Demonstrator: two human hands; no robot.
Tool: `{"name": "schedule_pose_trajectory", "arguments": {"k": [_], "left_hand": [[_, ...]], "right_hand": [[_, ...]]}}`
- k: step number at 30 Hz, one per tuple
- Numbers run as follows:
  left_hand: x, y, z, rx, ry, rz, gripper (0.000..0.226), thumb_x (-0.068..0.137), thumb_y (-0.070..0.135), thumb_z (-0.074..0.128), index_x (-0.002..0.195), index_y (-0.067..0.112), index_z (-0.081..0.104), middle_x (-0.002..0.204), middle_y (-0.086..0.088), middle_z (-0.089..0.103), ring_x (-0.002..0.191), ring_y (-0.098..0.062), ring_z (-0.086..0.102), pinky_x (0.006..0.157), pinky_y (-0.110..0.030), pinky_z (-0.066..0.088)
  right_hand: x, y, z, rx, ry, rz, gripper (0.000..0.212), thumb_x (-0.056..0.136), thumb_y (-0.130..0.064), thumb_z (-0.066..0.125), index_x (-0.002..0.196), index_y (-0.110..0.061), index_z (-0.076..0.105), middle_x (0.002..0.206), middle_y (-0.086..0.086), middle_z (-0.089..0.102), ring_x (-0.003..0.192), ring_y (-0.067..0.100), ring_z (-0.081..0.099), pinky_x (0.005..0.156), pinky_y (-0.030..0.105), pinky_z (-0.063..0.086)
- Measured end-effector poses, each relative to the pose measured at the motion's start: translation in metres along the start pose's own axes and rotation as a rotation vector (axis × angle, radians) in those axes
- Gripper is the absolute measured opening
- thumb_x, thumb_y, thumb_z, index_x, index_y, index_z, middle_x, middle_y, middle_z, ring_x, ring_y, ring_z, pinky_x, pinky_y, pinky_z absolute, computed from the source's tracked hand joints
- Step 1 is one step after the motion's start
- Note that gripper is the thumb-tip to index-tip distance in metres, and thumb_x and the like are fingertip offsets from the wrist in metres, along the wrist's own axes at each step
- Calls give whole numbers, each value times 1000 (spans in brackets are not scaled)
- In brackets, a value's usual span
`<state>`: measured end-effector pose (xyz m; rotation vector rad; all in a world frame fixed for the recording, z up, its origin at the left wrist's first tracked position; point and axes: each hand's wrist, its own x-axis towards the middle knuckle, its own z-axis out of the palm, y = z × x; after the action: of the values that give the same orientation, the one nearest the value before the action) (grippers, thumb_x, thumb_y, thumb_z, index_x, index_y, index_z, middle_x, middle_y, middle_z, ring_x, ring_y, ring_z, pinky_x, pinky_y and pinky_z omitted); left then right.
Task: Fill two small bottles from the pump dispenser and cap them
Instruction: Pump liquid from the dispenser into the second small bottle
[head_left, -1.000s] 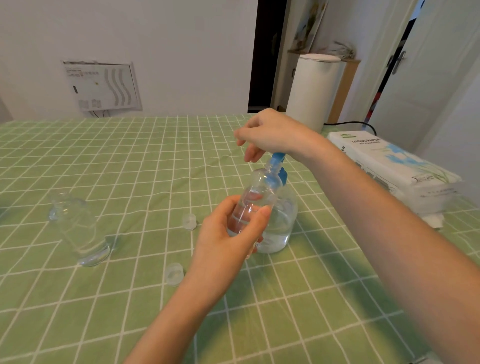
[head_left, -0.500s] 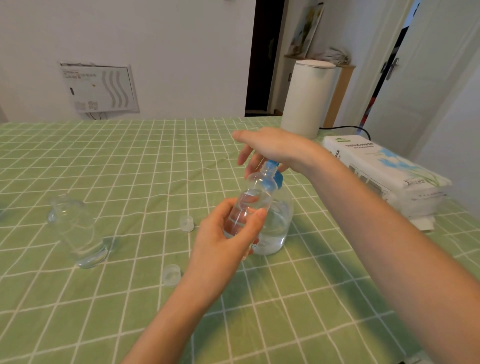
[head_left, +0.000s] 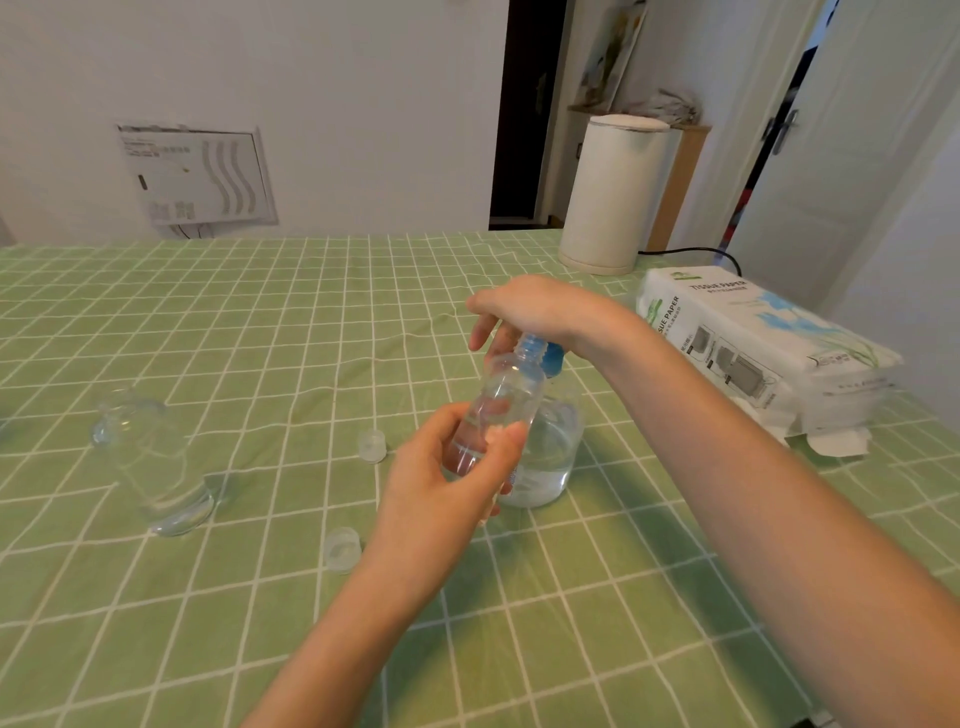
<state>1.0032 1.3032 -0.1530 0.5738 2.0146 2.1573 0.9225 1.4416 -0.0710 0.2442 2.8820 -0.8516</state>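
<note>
L hand (head_left: 441, 480) round small bottle (head_left: 508, 392), R hand (head_left: 540, 312) palm-down atop pump (head_left: 554, 356)

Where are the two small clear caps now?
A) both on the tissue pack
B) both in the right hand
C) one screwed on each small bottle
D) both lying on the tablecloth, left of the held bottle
D: the far cap and near cap lie on the tablecloth, left of the small bottle that the left hand grips.
</note>
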Motion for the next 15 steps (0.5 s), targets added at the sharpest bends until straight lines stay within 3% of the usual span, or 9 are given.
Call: {"name": "schedule_pose_trajectory", "arguments": {"k": [5, 7, 11, 13, 15], "left_hand": [[0, 1, 0, 5, -12, 9, 31, 66, 47, 59, 88, 25, 64, 64, 10, 66, 54, 3, 58, 48, -10, 44], [0, 2, 0, -4, -11, 20, 30, 67, 47, 60, 89, 26, 65, 68, 10, 67, 55, 2, 58, 49, -10, 45], [1, 4, 1, -15, -19, 24, 32, 68, 46, 60, 92, 27, 65, 68, 11, 67, 55, 2, 58, 49, -11, 45], [1, 4, 1, -13, -18, 27, 31, 68, 46, 60, 92, 26, 65, 67, 11, 67, 54, 2, 58, 48, -10, 45], [1, 4, 1, -10, -11, 29, 31, 68, 46, 59, 90, 25, 65, 63, 13, 65, 53, 3, 57, 48, -9, 43]], "right_hand": [[2, -1, -4, -28, 8, -9, 38, 96, -39, 38, 82, -18, 67, 107, 8, 65, 82, 20, 57, 57, 27, 34], [2, -4, -9, -48, 21, -13, 38, 96, -42, 39, 88, -18, 67, 107, 6, 66, 93, 21, 58, 55, 26, 31], [2, -8, -16, -89, 23, -23, 51, 96, -53, 34, 101, -15, 68, 108, 4, 66, 96, 22, 56, 55, 24, 30], [0, -9, -18, -74, 5, -13, 59, 95, -59, 29, 102, -16, 68, 109, 5, 67, 102, 24, 58, 69, 30, 42], [-1, -11, -19, -45, -1, 13, 62, 94, -62, 25, 101, -18, 68, 108, 6, 68, 107, 27, 58, 87, 44, 44]]}}
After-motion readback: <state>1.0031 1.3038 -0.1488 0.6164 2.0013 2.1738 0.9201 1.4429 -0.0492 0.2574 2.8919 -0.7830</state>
